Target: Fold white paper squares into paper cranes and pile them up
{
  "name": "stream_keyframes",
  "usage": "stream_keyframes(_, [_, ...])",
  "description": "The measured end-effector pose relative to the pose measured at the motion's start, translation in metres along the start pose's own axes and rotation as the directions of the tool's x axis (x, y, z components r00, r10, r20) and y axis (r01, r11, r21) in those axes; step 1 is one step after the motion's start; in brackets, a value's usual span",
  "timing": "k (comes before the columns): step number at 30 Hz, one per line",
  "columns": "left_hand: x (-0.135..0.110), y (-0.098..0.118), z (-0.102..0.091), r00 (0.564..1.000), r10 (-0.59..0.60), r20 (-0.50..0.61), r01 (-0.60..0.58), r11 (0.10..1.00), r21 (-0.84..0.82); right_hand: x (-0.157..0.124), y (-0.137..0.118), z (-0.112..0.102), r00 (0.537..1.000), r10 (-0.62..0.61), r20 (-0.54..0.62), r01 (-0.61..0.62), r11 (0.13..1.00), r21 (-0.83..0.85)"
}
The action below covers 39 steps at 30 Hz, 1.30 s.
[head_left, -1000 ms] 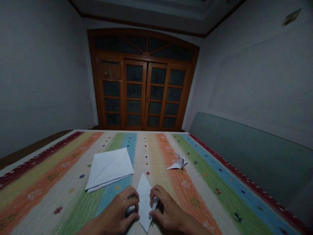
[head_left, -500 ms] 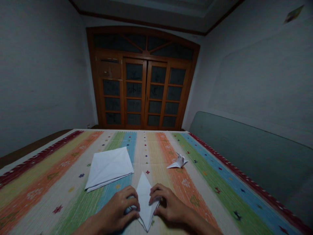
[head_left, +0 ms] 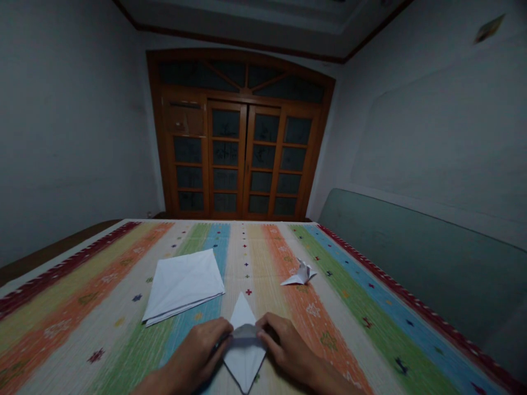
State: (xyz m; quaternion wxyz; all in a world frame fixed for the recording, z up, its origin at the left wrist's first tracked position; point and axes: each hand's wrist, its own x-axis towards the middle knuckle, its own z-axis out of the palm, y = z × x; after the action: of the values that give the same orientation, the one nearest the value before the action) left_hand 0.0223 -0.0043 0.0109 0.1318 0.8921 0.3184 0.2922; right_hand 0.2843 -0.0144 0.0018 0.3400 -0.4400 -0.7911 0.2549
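Observation:
A white paper folded into a kite shape lies on the striped mat right in front of me. My left hand pinches its left edge, fingers closed on the paper. On the other side, my right hand grips the right edge. Between the two hands a flap of the paper is lifted and pulled open across the middle. The far tip of the paper points away from me.
A stack of white paper sheets lies to the left, beyond my left hand. A small folded paper crane sits further off to the right. A grey-green headboard runs along the right side. Wooden glazed doors close the far wall.
Both hands have moved towards each other and up the paper. A flap in the middle has been raised and spread, so the paper now looks wider and shorter.

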Motion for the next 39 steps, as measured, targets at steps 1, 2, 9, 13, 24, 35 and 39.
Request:
stream_keyframes(1, [0.001,0.002,0.0,0.999,-0.039,-0.019,0.038,0.999,-0.034,0.001,0.001,0.001,1.0,0.005,-0.011,-0.005,1.0,0.004])
stream_keyframes(2, [0.003,0.004,0.001,0.996,-0.078,-0.037,0.075,0.995,-0.069,0.002,0.001,0.002,1.0,0.006,-0.026,-0.006,1.0,0.01])
stream_keyframes(9, [0.01,0.008,0.008,0.95,-0.285,-0.129,0.246,0.936,-0.251,0.006,-0.004,0.008,0.998,0.023,-0.065,-0.016,0.995,0.103])
stream_keyframes(13, [0.009,0.009,0.011,0.946,-0.303,-0.113,0.265,0.927,-0.267,0.007,-0.007,0.011,0.993,0.06,-0.103,-0.056,0.998,0.041])
stream_keyframes(24, [0.008,0.008,0.021,0.912,-0.364,-0.19,0.31,0.914,-0.264,0.005,-0.001,0.024,0.979,0.037,-0.2,-0.042,0.999,-0.022])
stream_keyframes(35, [0.005,0.013,0.026,0.901,-0.377,-0.213,0.303,0.9,-0.312,0.004,-0.008,0.029,0.969,-0.018,-0.247,0.04,0.996,0.085])
stream_keyframes(39, [0.001,0.013,0.023,0.93,-0.311,-0.196,0.235,0.913,-0.335,0.004,-0.005,0.03,0.963,-0.031,-0.267,0.061,0.993,0.105])
